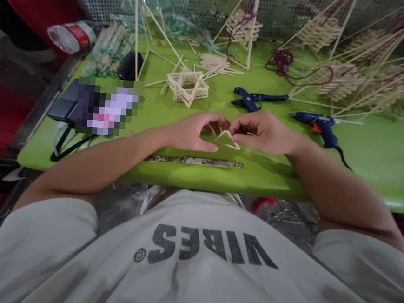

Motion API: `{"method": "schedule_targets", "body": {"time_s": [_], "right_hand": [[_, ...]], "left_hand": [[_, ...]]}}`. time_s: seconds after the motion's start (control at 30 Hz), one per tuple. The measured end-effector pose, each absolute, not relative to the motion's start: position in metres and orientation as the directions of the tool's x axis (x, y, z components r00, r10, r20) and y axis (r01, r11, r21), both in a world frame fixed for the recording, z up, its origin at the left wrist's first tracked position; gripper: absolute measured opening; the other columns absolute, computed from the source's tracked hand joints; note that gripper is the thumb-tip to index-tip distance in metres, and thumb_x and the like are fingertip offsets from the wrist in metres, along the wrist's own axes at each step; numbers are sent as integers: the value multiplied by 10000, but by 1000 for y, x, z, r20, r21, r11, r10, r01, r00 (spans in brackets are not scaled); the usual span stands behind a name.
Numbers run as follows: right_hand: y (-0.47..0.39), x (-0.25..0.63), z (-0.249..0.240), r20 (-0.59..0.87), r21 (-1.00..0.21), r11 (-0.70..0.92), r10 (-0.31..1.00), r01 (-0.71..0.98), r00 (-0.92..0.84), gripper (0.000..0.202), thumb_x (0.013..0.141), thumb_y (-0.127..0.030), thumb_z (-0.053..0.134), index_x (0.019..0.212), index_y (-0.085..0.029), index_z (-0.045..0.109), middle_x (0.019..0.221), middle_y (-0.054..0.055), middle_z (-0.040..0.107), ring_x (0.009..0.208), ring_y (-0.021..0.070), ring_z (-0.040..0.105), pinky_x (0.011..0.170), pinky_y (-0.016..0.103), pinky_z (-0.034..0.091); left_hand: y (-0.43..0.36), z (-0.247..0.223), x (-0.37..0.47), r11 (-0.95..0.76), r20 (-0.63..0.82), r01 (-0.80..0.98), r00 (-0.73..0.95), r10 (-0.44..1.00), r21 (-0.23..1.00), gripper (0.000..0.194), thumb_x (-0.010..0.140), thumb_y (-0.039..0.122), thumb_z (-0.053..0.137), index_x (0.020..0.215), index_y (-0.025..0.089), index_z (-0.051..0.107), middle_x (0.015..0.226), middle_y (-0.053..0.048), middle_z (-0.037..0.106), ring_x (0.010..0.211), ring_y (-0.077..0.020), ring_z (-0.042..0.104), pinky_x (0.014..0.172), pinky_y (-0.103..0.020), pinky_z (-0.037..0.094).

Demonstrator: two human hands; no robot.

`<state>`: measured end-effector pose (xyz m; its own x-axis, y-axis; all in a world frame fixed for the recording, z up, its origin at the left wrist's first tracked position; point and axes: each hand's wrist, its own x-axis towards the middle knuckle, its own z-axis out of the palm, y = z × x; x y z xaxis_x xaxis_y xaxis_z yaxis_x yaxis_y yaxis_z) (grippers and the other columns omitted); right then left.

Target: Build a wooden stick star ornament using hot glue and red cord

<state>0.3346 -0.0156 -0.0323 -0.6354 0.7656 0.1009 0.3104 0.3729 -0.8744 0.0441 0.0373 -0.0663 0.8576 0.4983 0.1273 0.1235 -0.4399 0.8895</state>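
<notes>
Triangle of pale wooden sticks [227, 132], pinched by the right hand [257, 131] over the glossy green table [379, 161], seems nearly formed; its peak points away from the wearer, long axis sideways. The left hand [191, 131] curves wide beside it, contact unclear. Behind, a layered wooden star [201, 93] looks built; loose sticks [214, 64] lie unjoined.

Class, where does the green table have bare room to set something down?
The widest bare patch lies right of the glue gun, in front of the stick frames; a smaller one separates the star-shaped stack from the pixelated item. Frames and purple string crowd the back right; left hand and right hand occupy the front middle.
</notes>
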Motion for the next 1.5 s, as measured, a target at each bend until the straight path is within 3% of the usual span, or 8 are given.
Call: {"method": "schedule_targets", "body": {"time_s": [0.1, 0.2, 0.4, 0.67, 0.9, 1.13, 1.27, 1.5], "right_hand": [[-14, 333, -32, 80, -933, 277, 783, 230, -617, 307, 973, -488, 995, 977, -205, 877, 829, 6, 785, 713, 146, 595, 647, 294, 461], [-13, 331, -33, 70, -966, 200, 810, 161, -583, 435, 928, -574, 1072, 951, -190, 870, 777, -6, 728, 669, 120, 536, 604, 278, 403], [-14, 327, -38, -4, -994, 57, 836, 94, -549, 465, 911, -606, 1105, 931, -203, 875, 729, -6, 698, 610, 109, 491, 547, 293, 356], [-17, 324, -35, 39, -993, 94, 841, 74, -540, 439, 980, -609, 1047, 978, -195, 903, 734, 5, 704, 603, 108, 469, 548, 294, 336], [-25, 326, -29, 240, -944, 306, 893, 123, -381, 403, 967, -604, 1040, 1028, -220, 936, 851, 36, 770, 689, 148, 547, 598, 321, 413], [-31, 319, -25, 264, -919, 339, 910, 203, -320, 449, 894, -625, 1101, 938, -226, 900, 762, -2, 703, 633, 124, 484, 572, 335, 385], [-31, 319, -24, 296, -902, 368, 908, 227, -297, 502, 931, -693, 1062, 907, -231, 867, 663, -26, 610, 590, 127, 435, 544, 357, 310], [-35, 321, -22, 326, -856, 420, 891, 302, -316, 527, 979, -725, 1012, 880, -256, 791, 728, 7, 621, 643, 162, 441, 585, 390, 332]], "left_hand": [[36, -63, 45, -251, 55, 68, 889, 454, 966, 549, 881, 259, 988, 1387, 211, 780, 1362, -150, 901, 1232, -279, 892, 1123, -468, 715], [35, -62, 45, -109, 4, 46, 910, 415, 993, 515, 865, 184, 1001, 1341, 211, 807, 1268, -121, 931, 1189, -258, 921, 1088, -436, 739], [26, -62, 52, 37, -74, 64, 862, 501, 997, 463, 776, 223, 1082, 1185, 188, 867, 1086, -56, 907, 1020, -219, 897, 1024, -418, 739], [21, -56, 54, -141, -40, 150, 810, 585, 979, 249, 861, 281, 998, 1036, 182, 852, 943, -30, 841, 829, -140, 735, 800, -308, 571], [24, -53, 51, -345, 82, 186, 769, 634, 920, 160, 902, 293, 935, 1012, 202, 862, 963, -45, 879, 839, -165, 761, 825, -335, 587], [19, -45, 50, -424, 119, 214, 764, 634, 880, 112, 954, 296, 918, 1007, 206, 877, 992, -66, 898, 899, -191, 802, 879, -348, 631], [18, -42, 49, -437, 120, 217, 772, 624, 873, 142, 961, 328, 930, 1008, 206, 875, 989, -63, 894, 885, -188, 794, 884, -347, 642], [17, -43, 47, -496, 156, 199, 796, 585, 845, 159, 1002, 360, 901, 1027, 203, 898, 1002, -80, 905, 896, -198, 805, 853, -350, 614]]}}
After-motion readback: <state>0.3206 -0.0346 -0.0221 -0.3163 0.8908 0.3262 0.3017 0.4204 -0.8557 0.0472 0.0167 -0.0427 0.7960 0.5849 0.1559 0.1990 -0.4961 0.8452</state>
